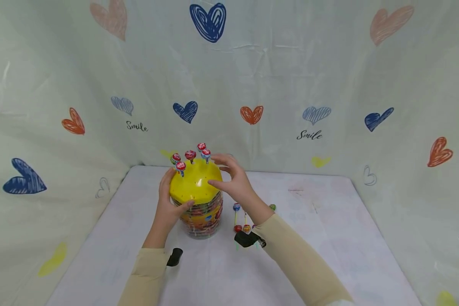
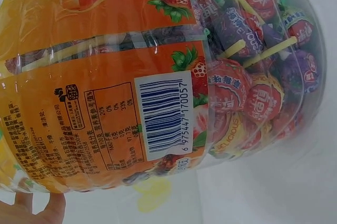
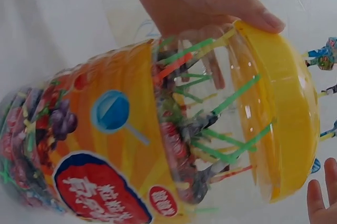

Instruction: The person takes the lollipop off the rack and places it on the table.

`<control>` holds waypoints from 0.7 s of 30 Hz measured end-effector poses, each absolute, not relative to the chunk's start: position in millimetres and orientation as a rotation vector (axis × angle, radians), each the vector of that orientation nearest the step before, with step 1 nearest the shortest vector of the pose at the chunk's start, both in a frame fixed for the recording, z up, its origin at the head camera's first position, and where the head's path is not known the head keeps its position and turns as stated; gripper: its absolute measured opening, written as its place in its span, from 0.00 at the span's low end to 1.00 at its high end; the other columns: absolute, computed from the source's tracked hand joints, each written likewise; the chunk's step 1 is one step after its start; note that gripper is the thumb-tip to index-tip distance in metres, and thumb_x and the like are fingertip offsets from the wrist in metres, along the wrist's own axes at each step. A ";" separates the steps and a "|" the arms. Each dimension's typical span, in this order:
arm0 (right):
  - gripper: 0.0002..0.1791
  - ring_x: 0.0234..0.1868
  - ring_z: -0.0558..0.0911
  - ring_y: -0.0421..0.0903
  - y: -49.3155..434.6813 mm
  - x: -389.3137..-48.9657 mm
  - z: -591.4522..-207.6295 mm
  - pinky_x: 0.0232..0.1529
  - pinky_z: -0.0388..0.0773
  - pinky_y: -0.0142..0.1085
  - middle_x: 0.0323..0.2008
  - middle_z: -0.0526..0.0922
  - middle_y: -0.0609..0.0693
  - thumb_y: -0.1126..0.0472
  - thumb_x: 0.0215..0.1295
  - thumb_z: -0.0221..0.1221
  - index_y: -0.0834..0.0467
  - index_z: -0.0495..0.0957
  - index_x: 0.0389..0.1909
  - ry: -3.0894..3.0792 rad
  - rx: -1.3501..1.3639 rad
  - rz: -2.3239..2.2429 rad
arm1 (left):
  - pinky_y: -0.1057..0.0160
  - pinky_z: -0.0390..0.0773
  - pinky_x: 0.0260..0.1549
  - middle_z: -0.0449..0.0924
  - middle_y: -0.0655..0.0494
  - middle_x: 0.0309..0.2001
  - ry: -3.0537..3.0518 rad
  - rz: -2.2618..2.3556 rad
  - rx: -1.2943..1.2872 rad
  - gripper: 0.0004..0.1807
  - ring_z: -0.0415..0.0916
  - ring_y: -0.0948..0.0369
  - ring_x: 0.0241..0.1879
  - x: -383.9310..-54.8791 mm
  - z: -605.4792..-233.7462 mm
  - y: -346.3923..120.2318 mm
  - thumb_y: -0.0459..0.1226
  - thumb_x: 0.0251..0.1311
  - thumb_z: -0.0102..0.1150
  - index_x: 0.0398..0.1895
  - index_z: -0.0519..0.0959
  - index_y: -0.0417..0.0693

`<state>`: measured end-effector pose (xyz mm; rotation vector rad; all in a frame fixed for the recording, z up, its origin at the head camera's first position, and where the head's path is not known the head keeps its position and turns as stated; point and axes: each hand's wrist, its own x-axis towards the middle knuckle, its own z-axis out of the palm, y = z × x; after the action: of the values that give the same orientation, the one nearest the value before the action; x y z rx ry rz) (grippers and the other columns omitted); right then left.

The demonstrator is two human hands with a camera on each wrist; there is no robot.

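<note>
A clear plastic lollipop jar (image 1: 201, 219) with a domed yellow lid (image 1: 196, 183) stands on the table. Its orange label (image 2: 100, 118) carries a barcode, and wrapped lollipops (image 2: 245, 89) fill the inside. Several lollipops (image 1: 190, 154) stick up from the far and left parts of the lid. My left hand (image 1: 168, 212) grips the jar just under the lid from the left, thumb over the lid's edge. My right hand (image 1: 235, 178) is at the lid's right side, fingers spread, beside the nearest upright lollipop. In the right wrist view its fingers (image 3: 317, 200) hold nothing.
Several loose lollipops (image 1: 238, 228) lie on the white table (image 1: 310, 255) right of the jar, partly hidden by my right forearm and a black wrist strap (image 1: 246, 239). A curtain (image 1: 283, 76) printed with hearts hangs behind the table and along both sides.
</note>
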<state>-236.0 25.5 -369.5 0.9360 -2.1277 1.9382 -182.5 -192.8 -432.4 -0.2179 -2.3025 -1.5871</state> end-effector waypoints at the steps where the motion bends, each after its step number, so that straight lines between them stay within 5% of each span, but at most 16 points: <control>1: 0.30 0.61 0.70 0.52 23.4 -236.0 -367.6 0.64 0.66 0.53 0.61 0.71 0.50 0.70 0.56 0.68 0.58 0.74 0.62 -2.126 0.951 1.927 | 0.35 0.47 0.67 0.38 0.57 0.77 -2.304 -1.586 -0.215 0.52 0.40 0.51 0.74 -182.1 -432.6 -193.0 0.42 0.57 0.68 0.78 0.45 0.61; 21: 0.32 0.60 0.71 0.45 10.1 -237.6 -355.5 0.65 0.66 0.51 0.62 0.72 0.46 0.70 0.57 0.67 0.54 0.72 0.64 -2.170 0.941 1.926 | 0.36 0.46 0.68 0.38 0.58 0.77 -2.287 -1.577 -0.227 0.53 0.41 0.52 0.74 -182.3 -432.0 -191.3 0.44 0.54 0.70 0.78 0.47 0.63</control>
<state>-237.6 10.1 -355.5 0.9407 -2.1705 1.9256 -182.3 -191.3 -432.0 -0.2271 -2.2873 -1.5765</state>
